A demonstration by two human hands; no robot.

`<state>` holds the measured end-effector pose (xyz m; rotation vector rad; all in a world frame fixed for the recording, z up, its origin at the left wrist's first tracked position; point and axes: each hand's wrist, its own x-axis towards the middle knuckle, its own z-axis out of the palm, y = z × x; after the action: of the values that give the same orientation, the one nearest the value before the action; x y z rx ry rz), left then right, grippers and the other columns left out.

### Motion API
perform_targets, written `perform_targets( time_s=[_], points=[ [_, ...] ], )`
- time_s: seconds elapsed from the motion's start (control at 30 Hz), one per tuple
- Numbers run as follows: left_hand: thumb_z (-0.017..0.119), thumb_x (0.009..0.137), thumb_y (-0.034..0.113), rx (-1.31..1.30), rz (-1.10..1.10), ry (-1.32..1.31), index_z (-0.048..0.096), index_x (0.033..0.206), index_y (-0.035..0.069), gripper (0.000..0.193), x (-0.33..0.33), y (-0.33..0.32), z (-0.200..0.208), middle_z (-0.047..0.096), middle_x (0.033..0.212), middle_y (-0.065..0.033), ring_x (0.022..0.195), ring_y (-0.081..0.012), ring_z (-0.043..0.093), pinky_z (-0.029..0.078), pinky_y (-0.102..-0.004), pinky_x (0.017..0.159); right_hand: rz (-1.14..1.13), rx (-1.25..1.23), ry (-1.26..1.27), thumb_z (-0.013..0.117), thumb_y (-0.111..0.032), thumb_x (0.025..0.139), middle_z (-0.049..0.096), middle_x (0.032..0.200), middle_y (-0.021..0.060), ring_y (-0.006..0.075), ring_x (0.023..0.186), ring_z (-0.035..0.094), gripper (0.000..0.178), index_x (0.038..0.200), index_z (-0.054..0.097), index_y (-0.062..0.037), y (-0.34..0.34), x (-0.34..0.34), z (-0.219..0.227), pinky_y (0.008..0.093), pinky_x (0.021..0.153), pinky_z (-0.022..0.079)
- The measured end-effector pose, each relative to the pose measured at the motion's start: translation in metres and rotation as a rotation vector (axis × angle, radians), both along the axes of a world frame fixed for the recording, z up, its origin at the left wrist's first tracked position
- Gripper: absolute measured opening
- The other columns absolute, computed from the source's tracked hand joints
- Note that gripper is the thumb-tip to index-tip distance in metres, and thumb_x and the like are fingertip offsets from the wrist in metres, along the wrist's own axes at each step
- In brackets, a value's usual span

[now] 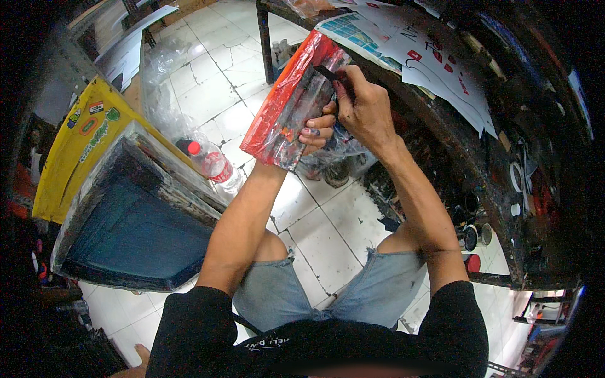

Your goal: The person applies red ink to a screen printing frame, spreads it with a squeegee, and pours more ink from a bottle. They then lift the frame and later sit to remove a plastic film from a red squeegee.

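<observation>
A long flat piece [272, 112], red along one side and smeared grey and black on the other, is raised before me at a slant. Shiny clear film seems to cover much of it. My left hand [319, 131] grips it from beneath, fingers curled over its right edge. Pinched in my right hand [367, 106] is a small thin black strip [326, 73], which lies against the upper grey part of the piece. What the strip is made of does not show.
A dark-topped bench with printed sheets [435, 60] runs along the right. A yellow panel [60, 164] and a dark blue framed screen [135, 217] lean at left, beside a red-capped plastic bottle [217, 167] on the tiled floor [309, 236]. Cans [468, 238] stand under the bench.
</observation>
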<state>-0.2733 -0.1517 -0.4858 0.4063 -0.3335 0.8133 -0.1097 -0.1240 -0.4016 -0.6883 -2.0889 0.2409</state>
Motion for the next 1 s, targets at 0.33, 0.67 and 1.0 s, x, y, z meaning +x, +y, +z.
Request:
perform_targets(
  time_s=[0.33,0.67,1.0],
  points=[
    [0.060,0.087,0.046,-0.007,-0.044,-0.037,0.040,0.104,-0.003,0.056,0.002,-0.003,0.001,0.045,0.074,-0.0071,0.058,-0.0138,0.045,0.042,-0.0213,0.046,0.021,0.147,-0.071,0.062,-0.007,0.081,0.062,0.074,0.0172,0.0397,0.065,0.062,0.015,0.089,0.050,-0.0075,0.013,-0.004,-0.006,0.0476,0.053,0.048],
    [0.059,0.087,0.049,-0.021,-0.122,-0.114,0.039,0.102,-0.003,0.057,0.010,-0.002,-0.001,0.044,0.070,-0.0070,0.055,-0.0142,0.044,0.042,-0.0212,0.043,0.077,0.172,-0.051,0.063,-0.001,0.082,0.058,0.069,0.0173,0.0378,0.062,0.061,0.014,0.089,0.051,-0.0047,0.014,0.006,-0.007,0.0410,0.051,0.047],
    [0.059,0.087,0.049,-0.001,-0.146,-0.100,0.039,0.101,-0.003,0.057,0.014,-0.004,0.009,0.043,0.068,-0.0069,0.055,-0.0150,0.045,0.042,-0.0218,0.043,0.067,0.143,-0.099,0.064,-0.003,0.071,0.058,0.074,0.0154,0.0368,0.070,0.063,0.022,0.088,0.050,-0.0063,0.009,0.021,-0.005,0.0442,0.055,0.048]
  ],
)
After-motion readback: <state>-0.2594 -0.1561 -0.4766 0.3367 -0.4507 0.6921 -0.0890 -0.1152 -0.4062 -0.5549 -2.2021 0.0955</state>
